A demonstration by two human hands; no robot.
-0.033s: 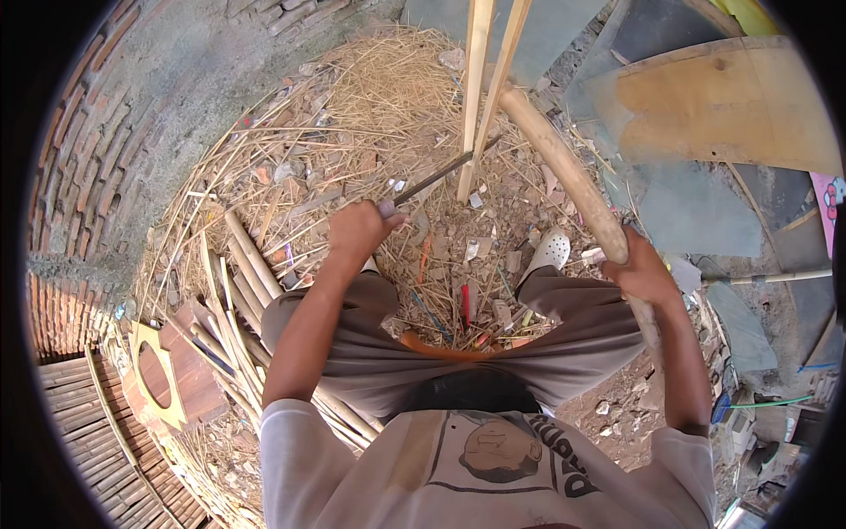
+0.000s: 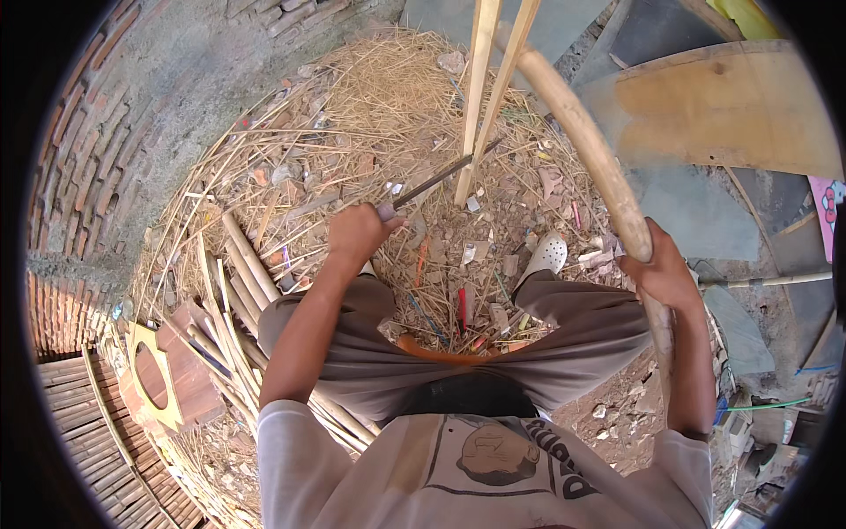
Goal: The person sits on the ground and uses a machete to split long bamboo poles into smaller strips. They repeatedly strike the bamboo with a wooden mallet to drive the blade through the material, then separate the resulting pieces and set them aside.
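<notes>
My left hand is closed round the handle of a long, dark-bladed knife. Its blade slants up to the right and sits in a split pale bamboo pole, which stands upright with its two halves spread above the blade. In my right hand is a thick, slightly bent wooden stick. The stick reaches forward past the right side of the bamboo, apart from it, and its lower end runs back beside my forearm.
Straw and rubble cover the ground. Bamboo pieces and a brown board lie at the left, near a brick wall. Grey sheets and a tan panel lie at the right. A white clog is on my right foot.
My right hand and the wooden stick have swung to the right, away from the split bamboo. The knife and my left hand have hardly moved.
</notes>
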